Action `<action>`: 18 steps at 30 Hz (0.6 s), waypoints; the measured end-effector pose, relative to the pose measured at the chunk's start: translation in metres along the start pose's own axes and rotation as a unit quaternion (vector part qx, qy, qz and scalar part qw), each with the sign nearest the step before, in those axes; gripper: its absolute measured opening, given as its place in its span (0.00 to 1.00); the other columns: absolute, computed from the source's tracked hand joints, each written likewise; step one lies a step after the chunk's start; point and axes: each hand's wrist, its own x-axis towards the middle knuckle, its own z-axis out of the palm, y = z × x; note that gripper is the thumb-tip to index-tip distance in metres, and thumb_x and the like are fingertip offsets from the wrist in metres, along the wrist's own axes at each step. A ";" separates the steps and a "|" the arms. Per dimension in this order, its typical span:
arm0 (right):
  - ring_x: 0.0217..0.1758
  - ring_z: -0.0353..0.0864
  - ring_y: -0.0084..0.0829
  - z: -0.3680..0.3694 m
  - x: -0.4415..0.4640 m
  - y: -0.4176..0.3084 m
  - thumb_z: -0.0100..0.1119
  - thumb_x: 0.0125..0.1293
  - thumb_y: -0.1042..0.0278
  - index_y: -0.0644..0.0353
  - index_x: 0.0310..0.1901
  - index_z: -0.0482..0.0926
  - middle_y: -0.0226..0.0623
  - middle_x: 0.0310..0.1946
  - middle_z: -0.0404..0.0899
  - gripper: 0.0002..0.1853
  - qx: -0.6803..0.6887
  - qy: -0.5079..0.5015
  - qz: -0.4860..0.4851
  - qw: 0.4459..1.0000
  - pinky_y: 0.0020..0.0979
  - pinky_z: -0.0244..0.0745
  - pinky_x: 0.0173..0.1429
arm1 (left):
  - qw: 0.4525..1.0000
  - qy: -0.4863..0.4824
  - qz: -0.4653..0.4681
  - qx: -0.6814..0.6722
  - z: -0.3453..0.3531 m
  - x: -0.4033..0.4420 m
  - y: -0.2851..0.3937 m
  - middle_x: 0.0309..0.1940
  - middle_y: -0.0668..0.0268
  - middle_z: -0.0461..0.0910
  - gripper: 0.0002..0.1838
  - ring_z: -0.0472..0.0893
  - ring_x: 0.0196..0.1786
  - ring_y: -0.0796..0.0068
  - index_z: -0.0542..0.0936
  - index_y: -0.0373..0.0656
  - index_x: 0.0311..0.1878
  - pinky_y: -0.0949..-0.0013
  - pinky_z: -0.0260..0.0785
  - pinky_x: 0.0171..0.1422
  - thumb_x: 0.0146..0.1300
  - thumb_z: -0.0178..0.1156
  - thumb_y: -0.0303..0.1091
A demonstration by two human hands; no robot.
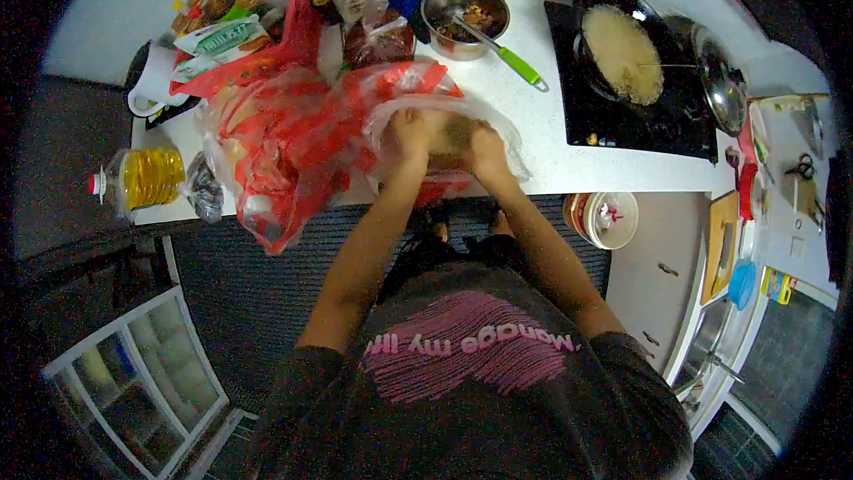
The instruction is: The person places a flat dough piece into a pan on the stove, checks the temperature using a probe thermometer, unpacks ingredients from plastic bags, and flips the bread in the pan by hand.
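Note:
At the counter's front edge, a clear plastic bag point(510, 132) lies spread with a tan-brown mass point(450, 135) in its middle, too blurred to name. My left hand point(410, 135) is closed at the left side of this bag, its fingers curled inward. Opposite it, my right hand point(486, 149) is closed at the right side, partly smeared by motion. The tan mass shows between the two hands. Against the left side of the clear bag rests a crumpled red-and-clear plastic bag point(298, 147), which hangs over the counter edge.
A steel bowl point(466, 46) holds a green-handled spoon point(520, 67). On the black cooktop point(569, 80) stands a wok point(622, 53) of pale, foamy contents beside a lid point(721, 89). A red basket point(298, 27), an oil jug point(153, 178) and a bucket point(613, 220) are around me.

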 end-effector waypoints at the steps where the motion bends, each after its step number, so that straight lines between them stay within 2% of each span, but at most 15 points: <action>1: 0.49 0.71 0.52 0.017 0.013 0.000 0.52 0.55 0.66 0.63 0.50 0.70 0.52 0.44 0.73 0.20 0.033 0.002 0.047 0.998 0.42 0.66 0.54 | 0.995 0.051 0.086 -0.024 0.010 0.001 -0.006 0.45 0.49 0.75 0.14 0.74 0.47 0.50 0.75 0.36 0.44 0.59 0.65 0.53 0.58 0.46 0.32; 2: 0.50 0.71 0.52 0.029 0.021 -0.001 0.51 0.57 0.65 0.64 0.49 0.71 0.52 0.44 0.73 0.18 0.065 0.005 0.094 0.993 0.42 0.66 0.54 | 0.971 0.124 0.196 0.057 0.019 0.002 -0.015 0.44 0.49 0.75 0.13 0.74 0.46 0.49 0.75 0.36 0.43 0.58 0.65 0.52 0.59 0.46 0.32; 3: 0.49 0.71 0.53 0.034 0.024 -0.005 0.49 0.59 0.64 0.64 0.48 0.71 0.53 0.43 0.73 0.17 0.132 0.105 0.071 0.983 0.42 0.66 0.53 | 0.976 0.116 0.178 0.045 0.018 -0.002 -0.006 0.44 0.48 0.75 0.13 0.74 0.46 0.49 0.75 0.36 0.43 0.58 0.64 0.52 0.60 0.46 0.33; 5: 0.46 0.72 0.54 0.047 0.016 -0.012 0.45 0.62 0.62 0.65 0.46 0.72 0.54 0.41 0.74 0.17 0.264 0.291 0.028 0.919 0.42 0.66 0.51 | 0.985 0.097 0.138 0.028 0.003 -0.026 0.013 0.44 0.48 0.75 0.14 0.73 0.46 0.48 0.74 0.36 0.44 0.59 0.64 0.52 0.61 0.46 0.34; 6: 0.42 0.72 0.53 0.062 0.017 -0.007 0.41 0.65 0.60 0.66 0.40 0.75 0.54 0.38 0.74 0.17 0.271 0.281 0.147 0.909 0.42 0.66 0.48 | 0.985 0.092 0.145 0.029 0.008 -0.025 -0.001 0.40 0.48 0.76 0.17 0.75 0.43 0.48 0.75 0.37 0.45 0.57 0.66 0.49 0.63 0.44 0.39; 9: 0.39 0.72 0.52 0.092 0.023 0.017 0.39 0.66 0.58 0.67 0.35 0.75 0.53 0.35 0.74 0.19 0.189 0.322 0.169 0.912 0.43 0.66 0.45 | 0.998 0.000 -0.021 0.052 0.002 -0.028 0.011 0.39 0.47 0.75 0.17 0.73 0.43 0.47 0.76 0.33 0.39 0.57 0.64 0.53 0.62 0.47 0.40; 12: 0.36 0.72 0.50 0.093 0.029 0.015 0.43 0.65 0.60 0.67 0.33 0.74 0.53 0.33 0.74 0.16 0.198 0.361 0.114 0.904 0.43 0.65 0.42 | 0.994 0.004 0.027 0.106 0.014 -0.018 -0.007 0.40 0.47 0.75 0.18 0.73 0.44 0.47 0.76 0.33 0.39 0.56 0.64 0.52 0.62 0.47 0.41; 16: 0.35 0.71 0.48 0.081 0.025 -0.003 0.46 0.63 0.63 0.67 0.32 0.74 0.51 0.31 0.73 0.14 0.198 0.406 0.041 0.891 0.42 0.65 0.41 | 0.989 0.000 0.093 0.114 0.025 -0.010 -0.039 0.39 0.48 0.75 0.17 0.72 0.44 0.48 0.76 0.35 0.40 0.57 0.64 0.52 0.63 0.47 0.41; 18: 0.35 0.71 0.47 0.077 0.022 -0.005 0.46 0.63 0.63 0.66 0.32 0.74 0.50 0.32 0.73 0.14 0.203 0.336 0.142 0.909 0.41 0.66 0.42 | 0.984 0.003 0.130 0.117 0.029 -0.008 -0.051 0.40 0.50 0.75 0.16 0.72 0.45 0.49 0.76 0.36 0.40 0.57 0.63 0.53 0.63 0.47 0.40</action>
